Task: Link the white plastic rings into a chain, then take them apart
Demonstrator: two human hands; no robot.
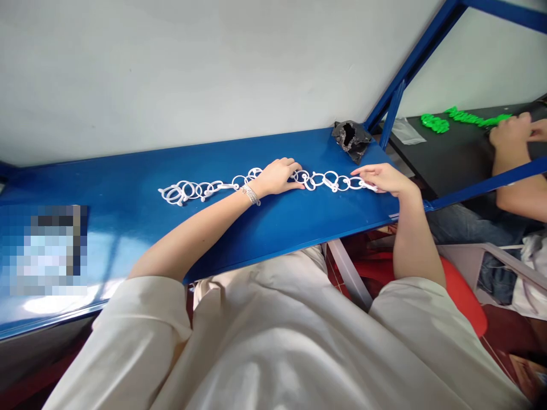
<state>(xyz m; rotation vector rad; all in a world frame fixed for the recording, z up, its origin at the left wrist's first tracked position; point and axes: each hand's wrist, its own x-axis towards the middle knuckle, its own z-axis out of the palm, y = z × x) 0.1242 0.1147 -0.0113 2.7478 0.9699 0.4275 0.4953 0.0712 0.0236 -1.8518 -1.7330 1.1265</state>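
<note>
A chain of linked white plastic rings (200, 191) lies lengthwise on the blue table top (128, 185). My left hand (276, 177) rests palm down across the middle of the chain, its fingertips reaching the rings, and a silver bracelet (250, 195) circles that wrist. My right hand (384, 179) sits at the chain's right end, with its fingers spread and its fingertips touching the last ring. Part of the chain is hidden under my left hand.
A crumpled black bag (350, 140) sits at the table's back edge, beside a blue metal frame post (391, 114). To the right, a co-worker's hands (513, 130) are at a bright green chain (465, 117) on a black table (448, 145). A red chair (464, 296) stands below.
</note>
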